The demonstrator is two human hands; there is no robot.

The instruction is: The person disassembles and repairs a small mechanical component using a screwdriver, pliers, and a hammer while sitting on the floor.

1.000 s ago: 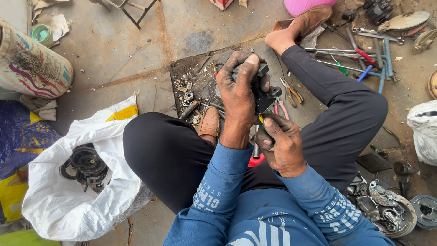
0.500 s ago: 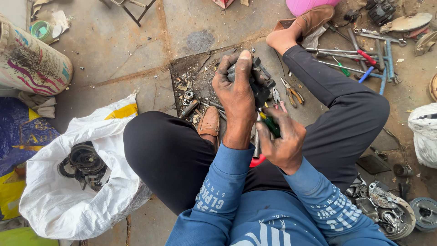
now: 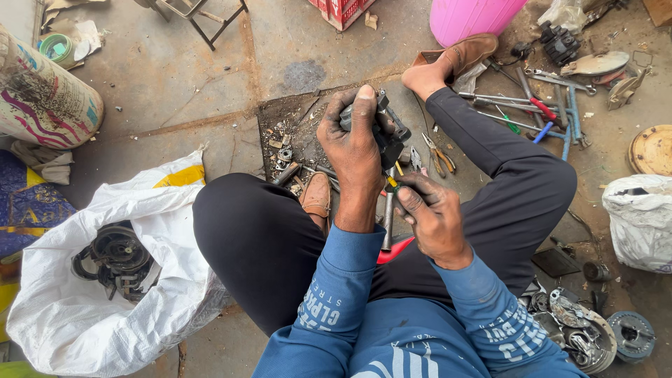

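I sit on the floor with my legs apart. My left hand [image 3: 355, 150] grips a black metal machine part [image 3: 389, 133] and holds it up over a dirty metal plate [image 3: 297, 122]. My right hand [image 3: 432, 213] is just below it, closed on a screwdriver [image 3: 390, 187] with a green and yellow handle, its tip against the part. A metal rod [image 3: 386, 224] with a red end lies between my legs under both hands.
A white sack [image 3: 105, 294] holding dark round parts lies at my left. Wrenches and screwdrivers [image 3: 539, 112] are scattered at the upper right by a pink bucket [image 3: 470, 15]. More metal parts [image 3: 584, 332] lie at lower right, a white bag [image 3: 640, 217] at right, a painted cylinder [image 3: 42, 98] at left.
My left hand has lifted the black part slightly forward. My right hand has shifted its hold and brought the screwdriver up against the part.
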